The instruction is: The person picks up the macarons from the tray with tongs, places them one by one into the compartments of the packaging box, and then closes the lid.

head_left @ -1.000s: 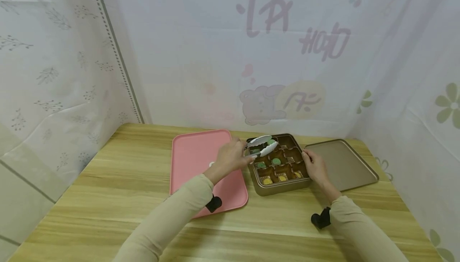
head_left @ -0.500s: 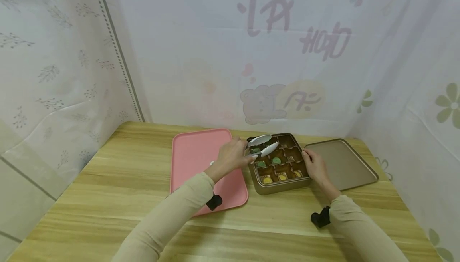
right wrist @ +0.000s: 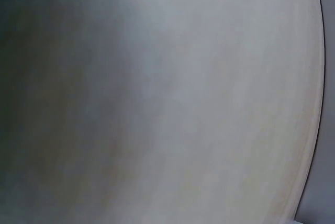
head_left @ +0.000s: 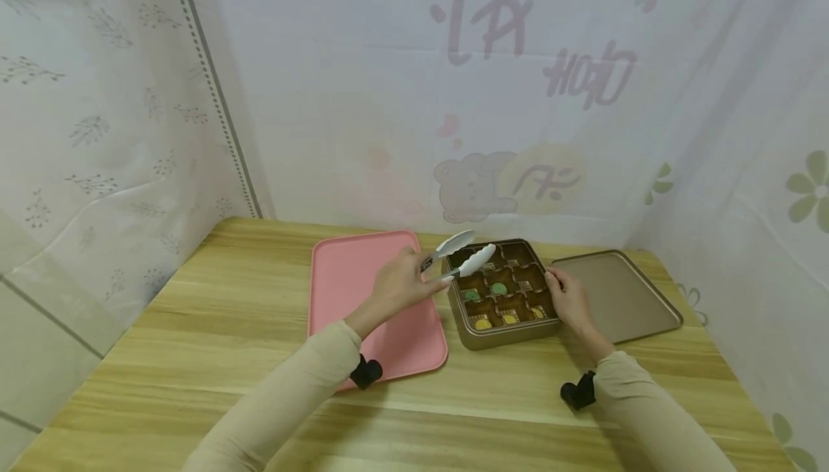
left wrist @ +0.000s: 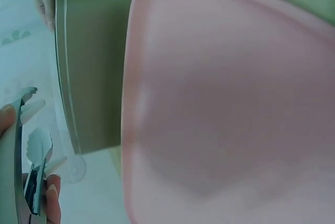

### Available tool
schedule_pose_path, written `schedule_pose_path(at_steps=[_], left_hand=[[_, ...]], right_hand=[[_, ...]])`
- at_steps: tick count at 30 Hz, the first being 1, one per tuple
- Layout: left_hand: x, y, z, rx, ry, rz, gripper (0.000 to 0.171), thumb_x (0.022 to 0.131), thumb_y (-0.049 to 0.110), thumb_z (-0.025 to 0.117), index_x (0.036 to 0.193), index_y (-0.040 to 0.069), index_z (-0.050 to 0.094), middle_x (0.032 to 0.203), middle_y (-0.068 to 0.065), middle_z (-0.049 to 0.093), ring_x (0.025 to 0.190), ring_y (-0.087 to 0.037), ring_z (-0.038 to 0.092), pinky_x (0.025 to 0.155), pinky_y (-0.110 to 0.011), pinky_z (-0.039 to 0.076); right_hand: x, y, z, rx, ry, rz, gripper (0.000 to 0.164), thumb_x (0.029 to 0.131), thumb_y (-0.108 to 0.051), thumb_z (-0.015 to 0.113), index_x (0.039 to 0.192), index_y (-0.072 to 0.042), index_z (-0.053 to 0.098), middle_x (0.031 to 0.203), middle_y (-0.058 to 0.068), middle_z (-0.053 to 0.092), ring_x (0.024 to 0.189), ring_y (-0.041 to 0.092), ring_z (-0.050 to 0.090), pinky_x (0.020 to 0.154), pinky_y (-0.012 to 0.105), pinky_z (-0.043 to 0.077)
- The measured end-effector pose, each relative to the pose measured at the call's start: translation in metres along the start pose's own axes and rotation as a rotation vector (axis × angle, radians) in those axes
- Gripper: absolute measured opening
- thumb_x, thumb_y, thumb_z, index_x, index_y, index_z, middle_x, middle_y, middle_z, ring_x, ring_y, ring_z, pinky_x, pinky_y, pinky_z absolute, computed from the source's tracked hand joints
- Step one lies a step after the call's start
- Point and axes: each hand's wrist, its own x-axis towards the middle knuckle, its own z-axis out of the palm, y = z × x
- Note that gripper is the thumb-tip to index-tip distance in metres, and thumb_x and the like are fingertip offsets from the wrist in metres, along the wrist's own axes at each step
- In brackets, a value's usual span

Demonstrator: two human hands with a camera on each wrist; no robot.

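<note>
My left hand holds a pair of metal tongs with white scalloped tips, above the gap between pink tray and tin. The tips are spread, with nothing visible between them. In the left wrist view the tongs show at the left edge, with fingers on them. A bronze square tin has a brown divided insert. Small round yellow pieces lie in its front row; green pieces lie in the middle row. The tongs partly hide the back left compartments. My right hand grips the tin's right rim.
The pink tray lies left of the tin, partly under my left arm. A flat bronze lid lies to the right, behind my right hand. Patterned curtains enclose the wooden table. The right wrist view is mostly blur.
My left hand has drawn the tongs left and upward off the tin, their tips spread wider. A green piece seen near the tips a second ago no longer shows there. My right hand stays.
</note>
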Motion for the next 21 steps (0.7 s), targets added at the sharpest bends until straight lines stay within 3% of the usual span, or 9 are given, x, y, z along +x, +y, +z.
schedule_pose_path(at_steps=[2,10,16,21], left_hand=[[-0.007,-0.006,-0.004,-0.009,0.021,-0.028,0.056,0.077,0.041,0.074,0.125,0.015,0.062,0.087,-0.004,0.052,0.069,-0.015,0.045,0.053,-0.027,0.036],[-0.035,-0.039,-0.023,-0.077,0.084,-0.123,0.058,0.076,0.044,0.073,0.126,0.017,0.061,0.090,-0.004,0.054,0.072,-0.017,0.043,0.056,-0.028,0.034],[-0.055,-0.075,-0.038,-0.139,0.195,-0.128,0.052,0.076,0.036,0.076,0.119,0.009,0.063,0.085,-0.008,0.055,0.074,-0.017,0.042,0.059,-0.028,0.033],[-0.071,-0.111,-0.055,-0.168,0.255,-0.215,0.048,0.079,0.033,0.074,0.112,0.000,0.062,0.076,-0.010,0.055,0.067,-0.018,0.044,0.056,-0.028,0.034]], right_hand=[[0.000,-0.001,0.000,0.007,0.000,-0.004,0.041,0.102,-0.017,0.038,0.128,0.012,0.049,0.128,0.033,0.049,0.118,0.046,0.047,0.096,0.056,0.038],[-0.001,-0.001,0.000,0.011,0.010,-0.019,0.038,0.102,-0.013,0.040,0.126,0.013,0.050,0.126,0.034,0.050,0.117,0.047,0.047,0.096,0.056,0.038],[-0.001,-0.001,0.000,0.008,0.011,-0.017,0.038,0.102,-0.014,0.040,0.127,0.013,0.050,0.126,0.034,0.050,0.116,0.047,0.048,0.096,0.056,0.038],[0.000,0.000,0.001,0.004,0.014,-0.019,0.038,0.102,-0.015,0.040,0.126,0.012,0.051,0.125,0.033,0.051,0.115,0.046,0.049,0.095,0.056,0.038]])
